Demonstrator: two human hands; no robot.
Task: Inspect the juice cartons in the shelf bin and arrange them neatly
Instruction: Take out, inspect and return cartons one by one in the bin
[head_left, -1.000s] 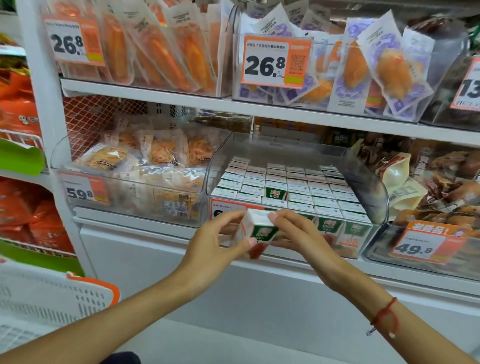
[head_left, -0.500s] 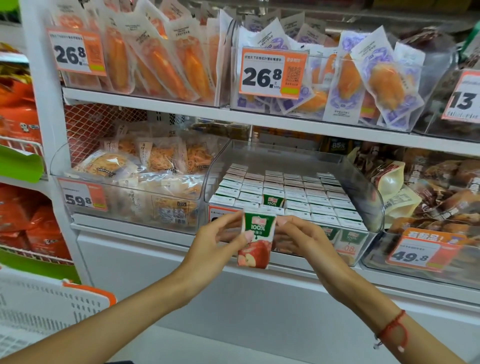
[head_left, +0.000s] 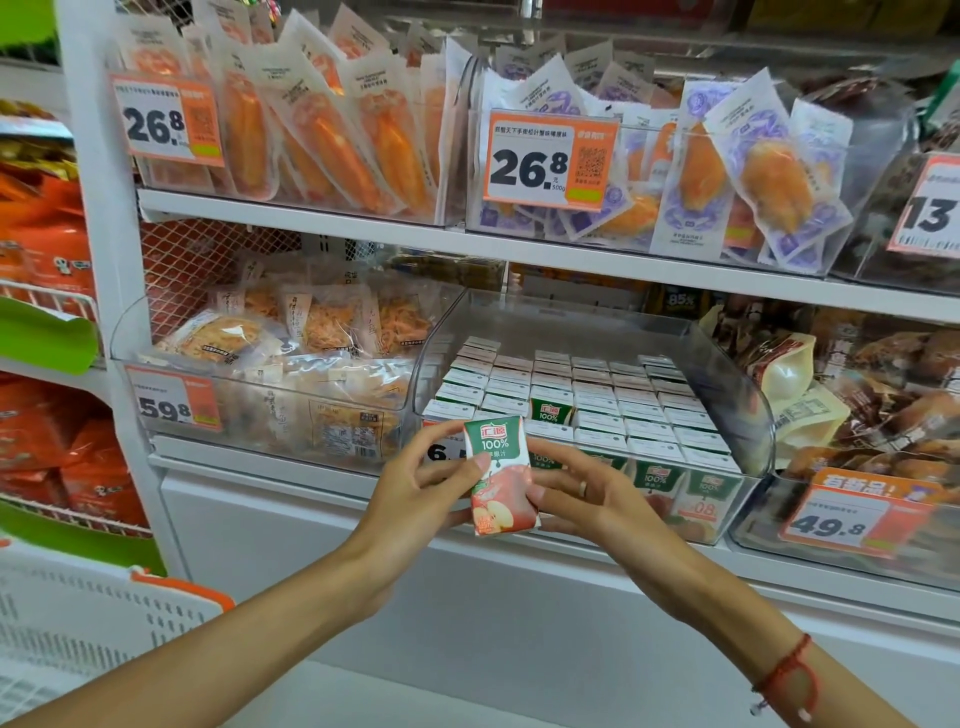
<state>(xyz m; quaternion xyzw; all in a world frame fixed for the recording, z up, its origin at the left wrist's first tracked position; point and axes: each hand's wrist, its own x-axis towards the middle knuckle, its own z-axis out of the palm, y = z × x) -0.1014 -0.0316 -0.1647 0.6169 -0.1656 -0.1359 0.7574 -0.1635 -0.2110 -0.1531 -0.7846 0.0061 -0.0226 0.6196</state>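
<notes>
Turned upright now, printed front to the camera — a second ago tipped over, white top showing. Left to right, then: left hand (head_left: 415, 493) pinching the small green-and-white juice carton with the red apple picture (head_left: 498, 475) along its left edge, thumb across the front. Carton held clear of the shelf, just in front of the clear plastic shelf bin (head_left: 748, 410). Right hand (head_left: 587, 493) gripping the opposite edge, fingers curled round behind. Both hands firmly on it. Looks like inspection in full swing, front face under review. Behind, packed rows of matching white-topped cartons (head_left: 639, 410), with one green-faced carton (head_left: 550, 410) sitting lower among them, probably beside a gap. Likely destination for this one, once checked.
</notes>
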